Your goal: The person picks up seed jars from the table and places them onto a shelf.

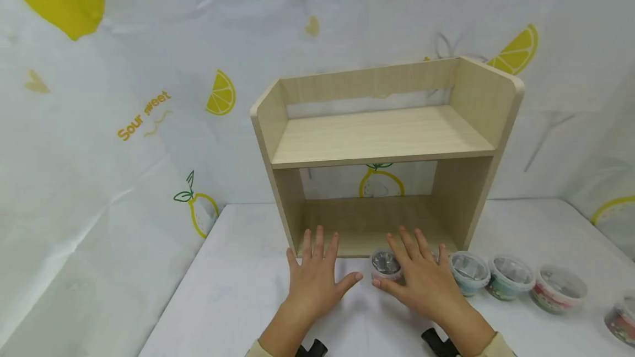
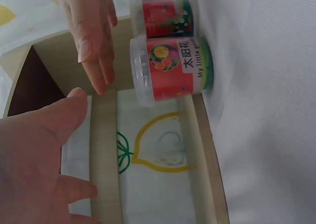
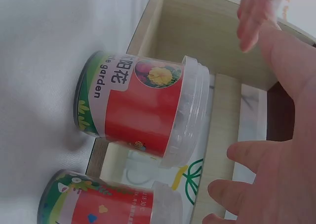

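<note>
My left hand [image 1: 313, 282] hovers palm-down with fingers spread in front of the wooden shelf [image 1: 387, 158], holding nothing. Beside it, my right hand [image 1: 430, 285] is also spread flat and holds nothing. A small plastic cup with a clear lid [image 1: 386, 264] stands on the table between the two hands, nearest the right thumb. Its red label with a flower picture shows in the right wrist view, where the cup [image 3: 140, 105] stands apart from the right fingers. Another red-labelled cup [image 3: 111, 201] is beside it; in the head view the right hand mostly covers that one.
Farther right stand a blue cup [image 1: 469, 272], a green cup [image 1: 511, 276], a red cup [image 1: 558, 289] and one more cup [image 1: 622, 318] at the frame's edge. The shelf has two levels. A lemon-print cloth [image 1: 163, 48] hangs behind the white table [image 1: 223, 291].
</note>
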Motion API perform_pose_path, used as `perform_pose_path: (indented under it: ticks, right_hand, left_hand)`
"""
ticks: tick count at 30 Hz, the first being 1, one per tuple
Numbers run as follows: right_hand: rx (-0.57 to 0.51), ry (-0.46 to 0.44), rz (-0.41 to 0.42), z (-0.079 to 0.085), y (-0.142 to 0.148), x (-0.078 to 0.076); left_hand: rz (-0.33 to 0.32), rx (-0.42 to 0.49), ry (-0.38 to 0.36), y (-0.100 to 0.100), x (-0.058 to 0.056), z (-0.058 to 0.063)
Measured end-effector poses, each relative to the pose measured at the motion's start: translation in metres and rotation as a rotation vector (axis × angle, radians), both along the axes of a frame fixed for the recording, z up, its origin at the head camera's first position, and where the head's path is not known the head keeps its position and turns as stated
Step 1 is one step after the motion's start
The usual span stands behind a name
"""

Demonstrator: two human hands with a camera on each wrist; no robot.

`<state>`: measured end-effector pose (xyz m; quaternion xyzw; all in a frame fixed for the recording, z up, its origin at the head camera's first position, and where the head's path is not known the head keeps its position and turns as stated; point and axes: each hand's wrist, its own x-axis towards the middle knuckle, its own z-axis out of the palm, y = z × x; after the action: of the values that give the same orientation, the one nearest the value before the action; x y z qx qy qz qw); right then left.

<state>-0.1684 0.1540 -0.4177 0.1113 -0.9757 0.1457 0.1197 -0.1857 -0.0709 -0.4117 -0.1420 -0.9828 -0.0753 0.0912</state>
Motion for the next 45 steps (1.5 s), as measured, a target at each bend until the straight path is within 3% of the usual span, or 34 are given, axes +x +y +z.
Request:
perform_pose_path:
  ticks: [3, 6, 10, 14, 16, 18, 21, 25, 29, 32, 34, 40, 45]
  right_hand:
    - [-0.011, -0.009, -0.002, -0.002, 0.0, 0.0]
    - [-0.02, -0.019, 0.001, -0.002, 0.0, 0.001]
    - [-0.032, -0.012, 0.012, -0.002, 0.0, 0.0]
    - [-0.045, 0.005, 0.02, -0.003, 0.001, -0.002]
    - [-0.051, 0.005, 0.025, -0.006, 0.002, -0.003]
    - [-0.055, 0.002, 0.028, -0.008, 0.003, -0.004]
    - [-0.053, 0.016, 0.034, -0.011, 0.003, -0.004]
    - [-0.059, 0.07, 0.051, -0.014, 0.005, -0.008]
    - [-0.076, 0.118, 0.071, -0.016, 0.006, -0.013]
    - [-0.084, 0.124, 0.074, -0.018, 0.005, -0.015]
    - [-0.086, 0.116, 0.071, -0.019, 0.004, -0.016]
    - [-0.088, 0.086, 0.053, -0.019, 0.002, -0.017]
    - [-0.082, 0.083, 0.04, -0.019, 0.004, -0.018]
  left_hand:
    - [-0.018, 0.042, 0.035, -0.001, 0.0, 0.005]
    - [-0.046, 0.115, 0.141, -0.004, 0.001, 0.012]
    - [-0.108, 0.308, 0.402, -0.011, -0.005, 0.017]
    - [-0.177, 0.544, 0.687, -0.023, -0.02, 0.015]
    - [-0.18, 0.643, 0.778, -0.03, -0.029, 0.012]
    - [-0.161, 0.741, 0.811, -0.038, -0.037, 0.007]
    - [-0.092, 0.889, 0.758, -0.05, -0.047, 0.0]
    - [-0.007, 1.08, 0.567, -0.065, -0.06, -0.007]
    - [-0.014, 1.232, 0.348, -0.074, -0.074, -0.014]
    - [-0.011, 1.29, 0.244, -0.076, -0.082, -0.021]
    - [0.011, 1.299, 0.228, -0.076, -0.085, -0.024]
    - [0.089, 1.25, 0.315, -0.071, -0.087, -0.025]
    - [0.143, 1.224, 0.333, -0.069, -0.093, -0.03]
